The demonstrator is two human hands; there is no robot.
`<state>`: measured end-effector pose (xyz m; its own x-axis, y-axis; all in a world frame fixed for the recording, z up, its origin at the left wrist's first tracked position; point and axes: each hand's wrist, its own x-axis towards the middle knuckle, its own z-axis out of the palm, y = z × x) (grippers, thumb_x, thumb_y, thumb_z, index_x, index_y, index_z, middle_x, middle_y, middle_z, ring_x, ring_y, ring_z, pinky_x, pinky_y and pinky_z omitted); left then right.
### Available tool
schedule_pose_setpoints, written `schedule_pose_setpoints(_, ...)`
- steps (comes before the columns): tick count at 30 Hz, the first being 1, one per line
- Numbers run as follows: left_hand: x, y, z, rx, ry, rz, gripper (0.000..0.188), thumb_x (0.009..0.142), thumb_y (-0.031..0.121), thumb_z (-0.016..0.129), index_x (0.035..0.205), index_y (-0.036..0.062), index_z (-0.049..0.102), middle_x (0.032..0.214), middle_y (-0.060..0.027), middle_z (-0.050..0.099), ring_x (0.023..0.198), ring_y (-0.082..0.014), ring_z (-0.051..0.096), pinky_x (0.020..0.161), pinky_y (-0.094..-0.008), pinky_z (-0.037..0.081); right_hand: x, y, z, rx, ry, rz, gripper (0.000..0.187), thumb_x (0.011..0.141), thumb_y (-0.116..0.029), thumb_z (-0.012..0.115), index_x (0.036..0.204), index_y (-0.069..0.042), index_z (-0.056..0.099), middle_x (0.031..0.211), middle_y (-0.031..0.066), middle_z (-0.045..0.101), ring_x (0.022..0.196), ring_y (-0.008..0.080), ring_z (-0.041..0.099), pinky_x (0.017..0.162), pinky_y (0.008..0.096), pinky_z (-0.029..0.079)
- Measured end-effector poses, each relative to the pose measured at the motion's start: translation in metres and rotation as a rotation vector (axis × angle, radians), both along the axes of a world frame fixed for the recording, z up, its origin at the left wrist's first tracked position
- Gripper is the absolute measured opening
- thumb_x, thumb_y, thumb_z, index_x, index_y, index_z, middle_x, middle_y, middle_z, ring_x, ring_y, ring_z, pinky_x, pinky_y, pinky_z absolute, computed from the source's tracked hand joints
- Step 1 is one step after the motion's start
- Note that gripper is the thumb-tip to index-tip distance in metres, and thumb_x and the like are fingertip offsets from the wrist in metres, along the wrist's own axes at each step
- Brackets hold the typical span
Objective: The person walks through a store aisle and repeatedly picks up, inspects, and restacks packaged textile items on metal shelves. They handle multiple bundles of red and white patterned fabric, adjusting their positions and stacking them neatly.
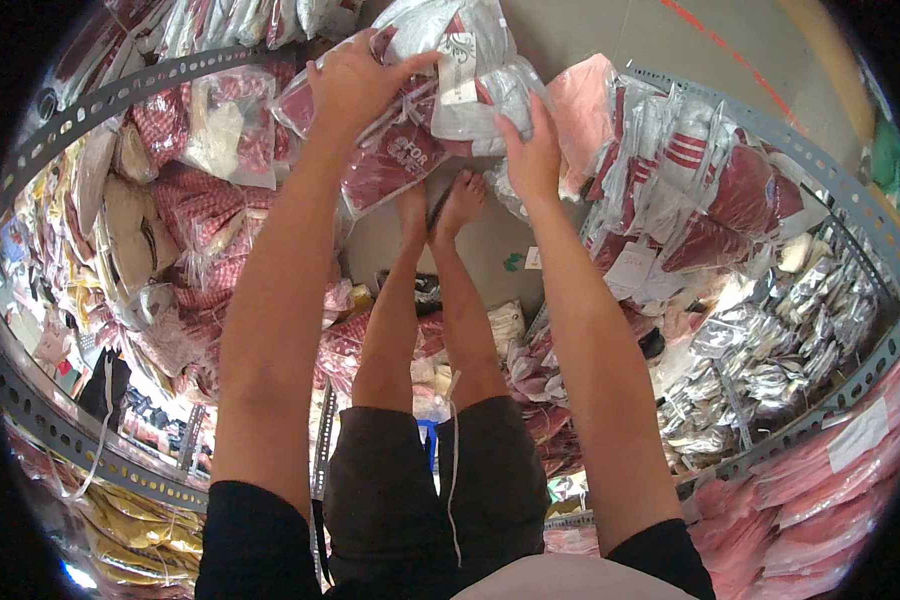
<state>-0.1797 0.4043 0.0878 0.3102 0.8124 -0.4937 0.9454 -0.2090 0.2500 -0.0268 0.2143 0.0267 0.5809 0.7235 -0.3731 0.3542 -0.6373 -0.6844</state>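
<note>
A: Setting?
B: Grey floor (595,35), perforated metal racks (130,93) on both sides, loaded with bagged clothing.

A: Left hand?
B: Left hand (353,88) is on the left part of a clear-bagged grey-and-maroon bundle (495,95). Fingers spread, thumb stretched right to a white tag (458,70) with a dark scroll print. Can't tell if the fingertips are clamped; they're partly hidden against the plastic.

A: Right hand?
B: Right hand (532,158) is at the bundle's lower right edge. Thumb and index finger apart, tips at the plastic. So the bundle sits between the two hands, just beyond the right one.

A: Next to them?
B: Maroon bagged garment (395,165) with pale lettering, just below the left hand. Pink bagged piece (582,105) just right of the right hand.

A: Further out?
B: Left of the left hand: red-checked bagged garments (205,215). Right of the right hand: grey-and-maroon stack (690,170), red stripes showing. Below that, silvery packets (770,345), then pink bags (830,490). Mustard bags (120,530) far below the left hand. Bare feet (460,205) below, between the hands.
</note>
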Motion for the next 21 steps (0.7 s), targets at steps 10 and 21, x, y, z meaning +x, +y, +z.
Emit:
schedule_pose_setpoints(10, -0.008, -0.112, 0.005, -0.017, 0.112, -0.266, 0.13, 0.058, 0.083, 0.06, 0.146, -0.0051, 0.022, 0.148, -0.0279, 0.027, 0.139, -0.0416, 0.024, 0.106, -0.064, 0.02, -0.012, -0.112, 0.015, -0.304, 0.027, -0.082, 0.061, 0.09, -0.026, 0.062, 0.141, -0.003, 0.038, 0.14, 0.0214, 0.045, 0.129, 0.0359, 0.043, 0.107, 0.041, 0.034)
schedule_pose_setpoints(21, 0.0, -0.304, 0.039, -0.624, -0.058, -0.471, 0.09, 0.079, 0.054, 0.063, 0.146, 0.0036, 0.031, 0.154, -0.0231, 0.017, 0.14, -0.0359, 0.025, 0.107, -0.0509, 0.029, -0.001, -0.083, 0.061, -0.212, -0.01, -0.296, 0.072, 0.093, -0.038, 0.056, 0.143, 0.004, 0.026, 0.144, 0.0289, 0.031, 0.132, 0.0411, 0.035, 0.109, 0.0437, 0.029)
